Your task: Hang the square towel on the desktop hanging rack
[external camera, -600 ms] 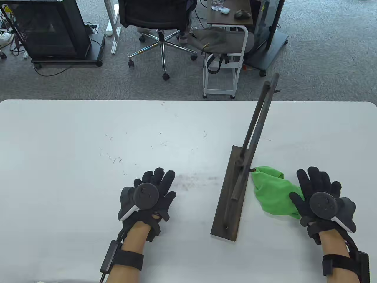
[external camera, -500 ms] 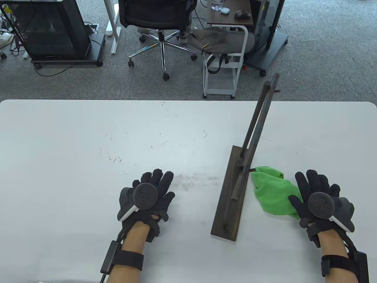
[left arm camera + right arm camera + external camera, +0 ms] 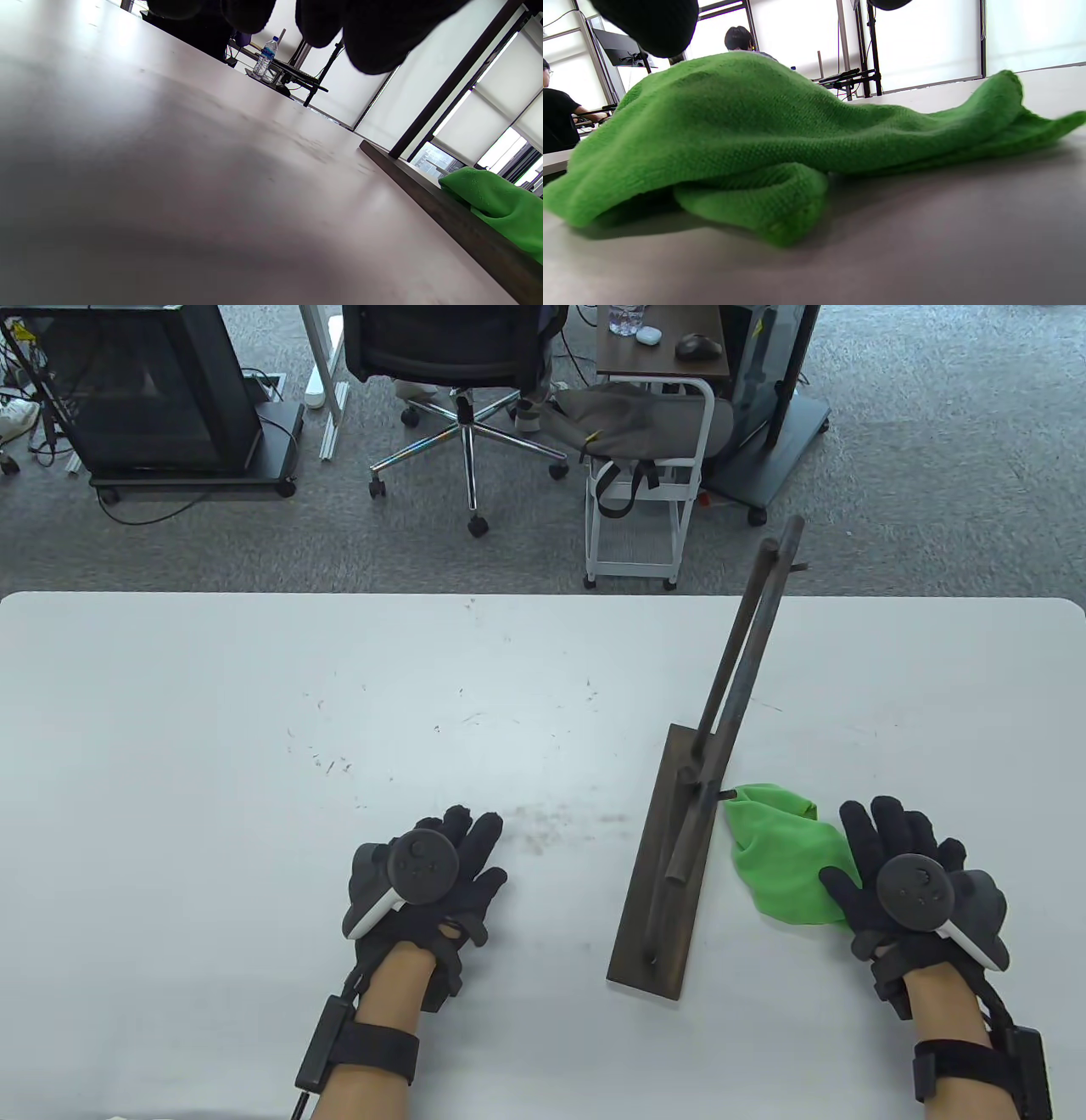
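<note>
A crumpled green square towel (image 3: pixel 780 857) lies on the white table just right of the dark hanging rack (image 3: pixel 679 831), which has a flat base and a tall slanted bar. My right hand (image 3: pixel 891 857) is open, its fingers spread over the towel's right edge; the right wrist view shows the towel (image 3: pixel 746 140) close up with fingertips (image 3: pixel 653 25) above it. My left hand (image 3: pixel 441 857) is open and empty, left of the rack base. The left wrist view shows the rack base (image 3: pixel 445 212) and the towel (image 3: pixel 500 203) beyond it.
The white table (image 3: pixel 254 712) carries small scuff marks in the middle. Behind its far edge stand an office chair (image 3: pixel 458 373), a white wire cart (image 3: pixel 645 483) and a black cabinet (image 3: pixel 153 390) on the carpet.
My right hand has moved slightly left and toward me over the towel's right edge. My left hand has shifted slightly. The towel and rack have not moved.
</note>
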The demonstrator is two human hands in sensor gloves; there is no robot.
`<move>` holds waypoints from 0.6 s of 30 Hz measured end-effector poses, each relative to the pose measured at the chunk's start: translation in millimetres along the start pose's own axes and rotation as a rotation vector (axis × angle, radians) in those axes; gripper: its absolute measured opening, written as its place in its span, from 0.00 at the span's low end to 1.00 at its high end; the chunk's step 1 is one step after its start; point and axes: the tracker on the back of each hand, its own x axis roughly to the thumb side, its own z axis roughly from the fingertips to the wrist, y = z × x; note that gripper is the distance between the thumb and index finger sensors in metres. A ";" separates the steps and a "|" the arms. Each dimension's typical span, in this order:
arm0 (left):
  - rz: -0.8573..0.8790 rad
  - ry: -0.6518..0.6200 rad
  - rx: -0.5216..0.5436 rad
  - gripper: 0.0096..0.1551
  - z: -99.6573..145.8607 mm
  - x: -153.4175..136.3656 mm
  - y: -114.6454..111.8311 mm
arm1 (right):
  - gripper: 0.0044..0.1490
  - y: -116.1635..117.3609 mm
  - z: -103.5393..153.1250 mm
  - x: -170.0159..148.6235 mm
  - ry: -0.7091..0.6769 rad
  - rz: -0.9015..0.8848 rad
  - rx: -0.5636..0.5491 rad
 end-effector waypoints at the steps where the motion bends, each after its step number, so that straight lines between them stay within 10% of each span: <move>1: -0.013 -0.001 -0.001 0.39 -0.4 0.4 -0.2 | 0.49 -0.4 0.0 -0.6 0.004 0.001 0.000; 18: -0.078 -0.016 0.065 0.40 0.8 1.2 3.9 | 0.49 3.5 0.4 -1.2 0.019 -0.002 0.029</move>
